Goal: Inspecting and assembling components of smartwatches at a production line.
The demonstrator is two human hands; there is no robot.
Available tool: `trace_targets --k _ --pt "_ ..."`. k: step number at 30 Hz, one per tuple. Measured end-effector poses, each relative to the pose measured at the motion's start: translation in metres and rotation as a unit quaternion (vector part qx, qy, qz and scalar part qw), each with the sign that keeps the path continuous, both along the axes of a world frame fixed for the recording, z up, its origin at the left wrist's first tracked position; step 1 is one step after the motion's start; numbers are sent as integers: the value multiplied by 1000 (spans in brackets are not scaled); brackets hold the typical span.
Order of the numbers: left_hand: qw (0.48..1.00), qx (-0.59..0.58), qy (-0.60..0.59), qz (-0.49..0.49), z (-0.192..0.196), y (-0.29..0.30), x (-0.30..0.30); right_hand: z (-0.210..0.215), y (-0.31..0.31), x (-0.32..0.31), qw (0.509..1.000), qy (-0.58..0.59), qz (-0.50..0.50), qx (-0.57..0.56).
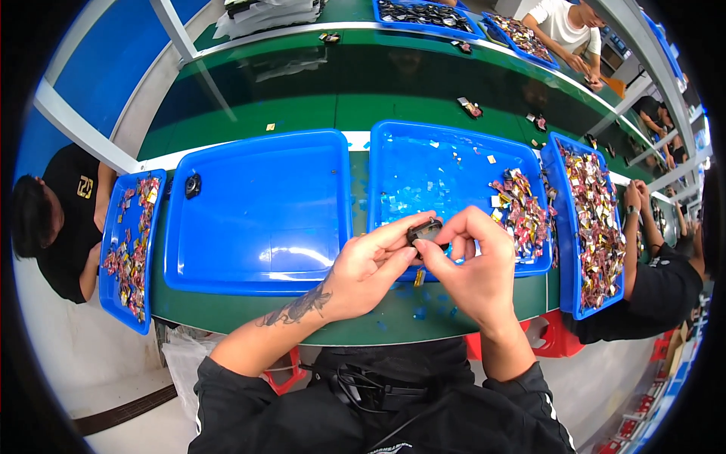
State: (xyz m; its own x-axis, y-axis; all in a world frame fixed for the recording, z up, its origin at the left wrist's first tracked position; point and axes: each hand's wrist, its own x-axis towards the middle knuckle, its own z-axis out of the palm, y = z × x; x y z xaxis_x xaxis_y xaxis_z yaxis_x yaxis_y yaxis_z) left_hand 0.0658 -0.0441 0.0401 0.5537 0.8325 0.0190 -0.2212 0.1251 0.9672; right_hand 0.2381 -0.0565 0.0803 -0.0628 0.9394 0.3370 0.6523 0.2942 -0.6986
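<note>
A small black rounded device is held up between both hands, over the near edge of a blue tray. My left hand grips it from the left with fingers and thumb. On its other side my right hand pinches at its edge, thumb and forefinger close together. A bit of blue film shows by the right fingertips. Beneath the hands a small yellow piece is visible; whether it hangs from the device I cannot tell. The tray holds scattered clear-blue film scraps and a heap of small red, yellow and black parts.
Left of it a large blue tray holds one black device. Parts-filled blue trays flank the green table at left and right. Behind runs a dark green belt with scattered parts. Other people work at both sides and beyond.
</note>
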Motion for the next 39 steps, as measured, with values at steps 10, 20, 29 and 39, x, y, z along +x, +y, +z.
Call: trace_targets --k 10,20,29,39 --pt "989 -6 -113 91 1 0 8 -23 -9 18 919 360 38 -158" --pt "948 264 108 139 -4 2 2 -26 -12 17 929 316 70 -177" --pt "843 470 188 180 -3 5 1 -20 -14 14 915 349 52 -196" --pt "999 -11 16 28 -2 1 -3 -12 -9 25 887 365 127 -252"
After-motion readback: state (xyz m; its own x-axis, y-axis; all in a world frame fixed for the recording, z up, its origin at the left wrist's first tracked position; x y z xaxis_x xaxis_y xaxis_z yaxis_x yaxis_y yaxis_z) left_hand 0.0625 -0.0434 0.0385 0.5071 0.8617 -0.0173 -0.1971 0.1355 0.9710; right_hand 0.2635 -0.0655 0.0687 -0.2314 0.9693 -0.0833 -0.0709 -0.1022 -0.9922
